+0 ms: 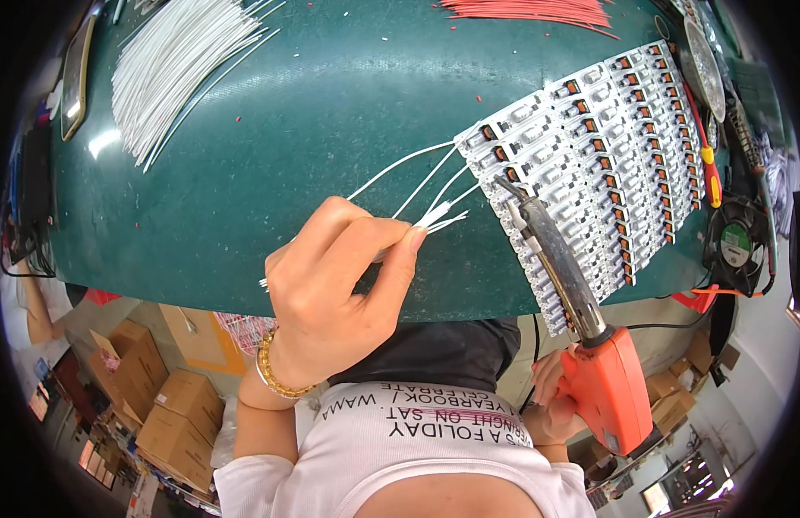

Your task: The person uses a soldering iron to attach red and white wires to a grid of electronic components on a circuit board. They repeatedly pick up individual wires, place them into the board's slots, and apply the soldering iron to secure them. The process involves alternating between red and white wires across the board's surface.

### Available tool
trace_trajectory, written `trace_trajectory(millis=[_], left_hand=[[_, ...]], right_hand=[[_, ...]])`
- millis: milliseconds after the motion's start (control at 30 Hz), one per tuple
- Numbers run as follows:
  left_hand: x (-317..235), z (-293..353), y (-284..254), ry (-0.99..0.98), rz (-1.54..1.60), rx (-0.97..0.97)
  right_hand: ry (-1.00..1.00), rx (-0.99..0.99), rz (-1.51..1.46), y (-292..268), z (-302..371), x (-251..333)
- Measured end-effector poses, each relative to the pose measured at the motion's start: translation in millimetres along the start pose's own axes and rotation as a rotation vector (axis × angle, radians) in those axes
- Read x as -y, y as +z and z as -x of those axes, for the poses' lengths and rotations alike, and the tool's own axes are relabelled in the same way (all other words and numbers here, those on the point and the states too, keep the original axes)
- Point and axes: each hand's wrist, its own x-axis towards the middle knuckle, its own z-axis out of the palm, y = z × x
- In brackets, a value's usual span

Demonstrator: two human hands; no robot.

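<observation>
Between the thumb and index finger of my left hand (340, 289) is a small bunch of white wires (434, 213), pinched near the stripped-looking ends. Several of these wires arc from my fingers to the left edge of a white circuit board panel (600, 129), which carries rows of small components. My right hand (553, 399) is wrapped around the handle of a red soldering gun (609, 388), below the table's near edge. The gun's dark metal tip reaches up over the panel's left side, close to the wire joints; whether it touches them I cannot tell.
A fanned bundle of white wires (171, 73) lies at the far left, beside a phone (77, 78). Red wires (529, 9) lie at the far edge. At right are a yellow-handled screwdriver (711, 173) and a small black fan (737, 242). Cardboard boxes (180, 423) stand on the floor.
</observation>
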Motion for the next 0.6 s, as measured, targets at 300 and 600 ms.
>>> trace_trajectory(millis=[300, 600], left_hand=[[-5.0, -4.9, -3.7, -0.022, 0.014, 0.07], [-7.4, -13.7, 15.0, -0.156, -0.06, -0.028]], right_hand=[[0.054, -0.062, -0.013, 13.4, -13.4, 13.3], [0.212, 0.03, 0.087, 13.4, -17.6, 30.9]])
